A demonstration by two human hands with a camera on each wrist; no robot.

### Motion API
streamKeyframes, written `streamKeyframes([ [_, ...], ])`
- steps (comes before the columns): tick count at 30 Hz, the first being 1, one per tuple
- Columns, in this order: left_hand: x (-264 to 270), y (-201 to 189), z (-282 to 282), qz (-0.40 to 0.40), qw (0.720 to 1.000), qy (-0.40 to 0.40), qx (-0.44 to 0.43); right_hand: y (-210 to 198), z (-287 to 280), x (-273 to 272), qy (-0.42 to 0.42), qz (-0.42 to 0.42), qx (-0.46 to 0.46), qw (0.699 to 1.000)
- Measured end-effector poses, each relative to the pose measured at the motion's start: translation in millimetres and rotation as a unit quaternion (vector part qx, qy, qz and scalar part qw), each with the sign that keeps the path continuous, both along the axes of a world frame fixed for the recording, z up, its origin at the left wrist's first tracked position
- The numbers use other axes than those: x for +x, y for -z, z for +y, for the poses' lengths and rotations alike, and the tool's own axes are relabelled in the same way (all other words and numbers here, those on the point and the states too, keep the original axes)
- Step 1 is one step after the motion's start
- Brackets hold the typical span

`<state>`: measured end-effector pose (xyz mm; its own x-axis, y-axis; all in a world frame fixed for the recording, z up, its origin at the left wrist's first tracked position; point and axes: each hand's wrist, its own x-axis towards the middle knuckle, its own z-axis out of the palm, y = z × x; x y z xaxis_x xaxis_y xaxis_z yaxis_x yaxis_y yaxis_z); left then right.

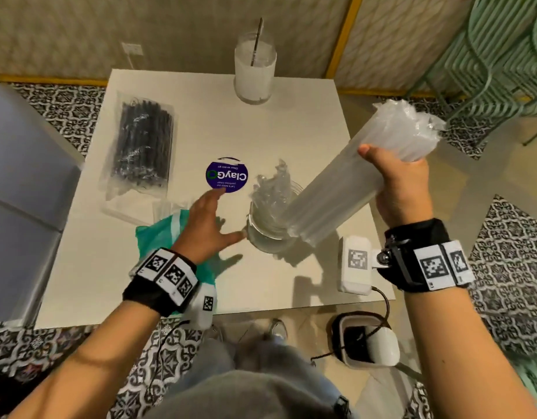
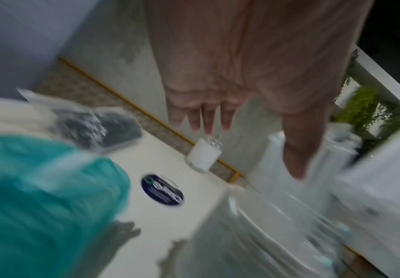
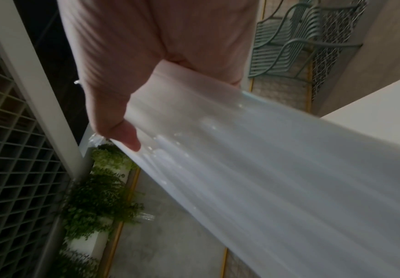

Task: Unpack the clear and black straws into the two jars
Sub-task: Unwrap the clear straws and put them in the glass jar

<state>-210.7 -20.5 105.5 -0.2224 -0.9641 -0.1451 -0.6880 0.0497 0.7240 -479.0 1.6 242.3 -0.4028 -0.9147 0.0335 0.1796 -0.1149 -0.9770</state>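
Observation:
My right hand [image 1: 394,176] grips a pack of clear straws [image 1: 345,182] near its upper end. The pack is tilted, and its lower end rests at the near glass jar [image 1: 267,234], which holds crumpled clear plastic. The right wrist view shows my thumb [image 3: 122,133] pressed on the clear straws [image 3: 265,169]. My left hand [image 1: 212,219] hovers open with spread fingers, its thumb tip by the jar's left side. A sealed pack of black straws [image 1: 140,152] lies at the table's left. The far jar [image 1: 255,71] looks white inside, with one black straw standing in it.
A teal bag [image 1: 158,234] lies under my left wrist, with a round purple sticker [image 1: 227,176] beyond my fingers. A white marker box [image 1: 354,264] sits near the table's [image 1: 291,131] front right corner. Green chairs [image 1: 488,71] stand back right, a grey cabinet [image 1: 25,176] left.

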Motion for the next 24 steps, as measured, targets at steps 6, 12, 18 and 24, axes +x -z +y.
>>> streamKeyframes([
  [6, -88, 31, 4, 0.199, 0.971, -0.086, 0.098, 1, -43, 3, -0.144, 0.047, -0.034, 0.988],
  [12, -98, 36, 0, 0.222, 0.961, -0.15, 0.07, 18, -66, 16, -0.225, 0.074, -0.017, 0.971],
  [18, -90, 34, -3, 0.165, 0.976, -0.122, 0.071, 26, -74, -12, -0.198, 0.027, -0.006, 0.98],
  [24, -92, 31, -4, 0.182, 0.974, -0.118, 0.067, 20, -74, -2, -0.231, 0.108, 0.001, 0.967],
])
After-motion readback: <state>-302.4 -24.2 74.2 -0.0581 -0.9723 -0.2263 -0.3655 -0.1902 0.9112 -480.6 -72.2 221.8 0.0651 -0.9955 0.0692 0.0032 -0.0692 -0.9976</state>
